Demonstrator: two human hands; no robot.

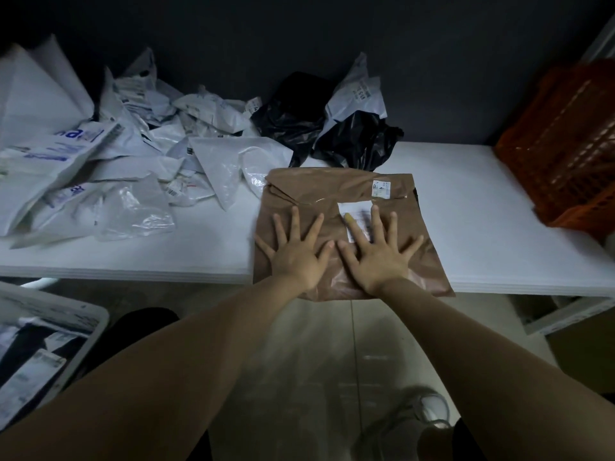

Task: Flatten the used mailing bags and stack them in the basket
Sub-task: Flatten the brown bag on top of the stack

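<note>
White bin point(98, 316) below the surface's front-left corner, labelled bags inside. White mailer pile point(100, 154) covers the left half; black bags point(293, 121) at back edge. Brown mailing bag point(332, 191) mid-surface, overhanging front edge; left hand point(296, 251) and right hand point(379, 254) flat on it, fingers splayed. Its labels are blurred. Orange basket point(565, 144) at right edge.

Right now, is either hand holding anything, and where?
Nothing is gripped: left hand and right hand press flat, fingers spread, on the near half of the brown mailing bag.
</note>
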